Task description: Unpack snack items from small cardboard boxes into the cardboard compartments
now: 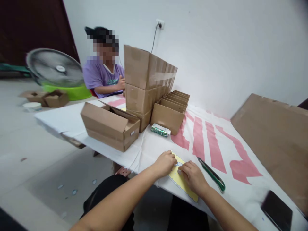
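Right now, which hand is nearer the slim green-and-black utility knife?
Right. The right hand is at the yellow scalloped-edge sheet, with the utility knife just to its right; the left hand is farther left, near the sheet's far end.

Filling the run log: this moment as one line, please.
left hand: on yellow card | right hand: on yellow card | green cutter: beside right hand

Cloth-covered table (149, 147) bearing stacked cardboard boxes (137, 69), an open carton (103, 125), a green-and-white tube (160, 130), yellow card (180, 182), utility knife (211, 174) and smartphone (278, 210).
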`<state>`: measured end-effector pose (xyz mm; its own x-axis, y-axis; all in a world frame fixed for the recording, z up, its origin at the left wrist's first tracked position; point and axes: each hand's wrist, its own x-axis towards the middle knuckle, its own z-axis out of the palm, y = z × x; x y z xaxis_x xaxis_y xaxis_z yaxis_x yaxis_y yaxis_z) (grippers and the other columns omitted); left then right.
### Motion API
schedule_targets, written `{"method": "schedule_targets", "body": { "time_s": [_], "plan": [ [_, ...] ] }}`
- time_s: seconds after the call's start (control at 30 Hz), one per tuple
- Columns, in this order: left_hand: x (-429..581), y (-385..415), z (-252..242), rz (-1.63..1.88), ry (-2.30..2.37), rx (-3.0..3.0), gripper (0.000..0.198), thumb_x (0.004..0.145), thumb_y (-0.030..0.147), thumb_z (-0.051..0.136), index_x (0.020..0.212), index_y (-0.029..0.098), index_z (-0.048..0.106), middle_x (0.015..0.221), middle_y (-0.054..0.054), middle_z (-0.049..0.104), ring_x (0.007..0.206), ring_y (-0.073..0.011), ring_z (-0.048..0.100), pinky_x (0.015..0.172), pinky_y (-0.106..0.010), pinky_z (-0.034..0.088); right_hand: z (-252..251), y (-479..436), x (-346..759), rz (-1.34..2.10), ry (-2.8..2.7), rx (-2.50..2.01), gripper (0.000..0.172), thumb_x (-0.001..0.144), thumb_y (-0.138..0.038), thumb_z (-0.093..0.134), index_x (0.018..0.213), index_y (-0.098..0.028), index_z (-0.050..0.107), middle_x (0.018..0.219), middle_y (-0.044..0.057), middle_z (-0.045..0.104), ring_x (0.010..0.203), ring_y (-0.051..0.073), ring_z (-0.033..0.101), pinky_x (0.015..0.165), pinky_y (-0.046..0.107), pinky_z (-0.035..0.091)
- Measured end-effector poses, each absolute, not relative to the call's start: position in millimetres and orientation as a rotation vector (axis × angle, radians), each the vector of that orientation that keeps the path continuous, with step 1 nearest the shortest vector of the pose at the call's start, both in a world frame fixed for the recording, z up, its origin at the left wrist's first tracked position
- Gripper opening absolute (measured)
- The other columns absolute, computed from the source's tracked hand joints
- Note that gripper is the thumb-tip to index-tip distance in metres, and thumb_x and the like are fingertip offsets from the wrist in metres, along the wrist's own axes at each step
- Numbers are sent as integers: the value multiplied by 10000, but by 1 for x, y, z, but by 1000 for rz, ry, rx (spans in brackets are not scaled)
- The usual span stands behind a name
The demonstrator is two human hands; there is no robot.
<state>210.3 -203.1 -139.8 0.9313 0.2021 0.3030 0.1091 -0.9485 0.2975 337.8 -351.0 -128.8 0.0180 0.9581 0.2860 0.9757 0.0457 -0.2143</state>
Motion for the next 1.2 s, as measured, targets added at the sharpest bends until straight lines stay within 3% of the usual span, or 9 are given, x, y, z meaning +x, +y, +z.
{"method": "schedule_targets", "body": {
  "time_s": [0.1, 0.33, 0.47, 0.6, 0.73, 0.87, 0.93, 1.0, 1.2],
  "plan": [
    [211, -204, -144, 421, 165, 2922, 140, 796, 165, 555, 733, 189, 678, 810, -70, 662, 833, -217, 533, 716, -325, 411, -129, -343, 337, -61, -1964, -2041, 170, 825, -91, 542, 888, -199, 658, 845, 53, 640, 822, 209, 549, 765, 371, 489],
    [209, -197, -143, 381, 110, 2920, 174, 786, 133, 518, 703, 191, 659, 798, -69, 678, 792, -210, 548, 778, -354, 404, -134, -340, 338, -108, -2096, -1933, 297, 863, -88, 483, 1070, -233, 639, 1119, 74, 628, 988, 230, 528, 862, 404, 482],
    [208, -199, -140, 317, 145, 2907, 181, 770, 115, 517, 691, 193, 660, 791, -78, 682, 821, -228, 556, 780, -362, 406, -130, -336, 338, -56, -2150, -1950, 276, 873, -92, 464, 1018, -225, 657, 1102, 71, 644, 979, 229, 527, 860, 407, 470],
    [209, -202, -135, 261, 222, 2882, 163, 737, 102, 545, 704, 192, 677, 804, -72, 684, 819, -219, 572, 757, -339, 417, -117, -323, 343, 170, -2163, -1985, 275, 769, -30, 549, 940, -206, 672, 1002, 53, 660, 946, 212, 541, 855, 360, 461],
    [208, -201, -128, 287, 405, 2828, 142, 755, 164, 564, 766, 215, 696, 827, -53, 672, 814, -200, 579, 735, -309, 427, -109, -311, 349, 319, -2153, -2027, 272, 697, -51, 639, 919, -205, 669, 975, 49, 637, 943, 206, 553, 860, 330, 450],
    [201, -196, -123, 433, 875, 2723, 257, 832, 309, 525, 990, 144, 642, 1070, -151, 593, 1028, -280, 511, 855, -405, 403, -108, -306, 350, 276, -1887, -2372, 440, 645, -194, 749, 1061, -198, 607, 1133, 97, 578, 1066, 248, 529, 885, 346, 431],
    [200, -194, -123, 417, 1066, 2646, 405, 789, 430, 577, 1041, 114, 605, 1131, -179, 543, 1097, -320, 459, 891, -441, 383, -108, -303, 352, 289, -1711, -2545, 610, 583, -296, 806, 1124, -168, 555, 1142, 135, 576, 1031, 270, 559, 820, 353, 452],
    [200, -194, -125, 337, 1100, 2580, 486, 707, 514, 641, 998, 126, 605, 1128, -163, 532, 1115, -327, 441, 904, -429, 378, -108, -299, 355, 354, -1632, -2625, 678, 517, -371, 837, 1093, -156, 550, 1056, 132, 619, 922, 266, 607, 721, 335, 464],
    [204, -198, -127, 348, 1024, 2518, 385, 697, 425, 676, 959, 167, 562, 1113, -119, 551, 1097, -294, 460, 884, -383, 388, -106, -291, 368, 511, -1539, -2716, 599, 398, -458, 861, 857, -191, 582, 858, 53, 665, 765, 231, 631, 555, 263, 412]
  ]
}}
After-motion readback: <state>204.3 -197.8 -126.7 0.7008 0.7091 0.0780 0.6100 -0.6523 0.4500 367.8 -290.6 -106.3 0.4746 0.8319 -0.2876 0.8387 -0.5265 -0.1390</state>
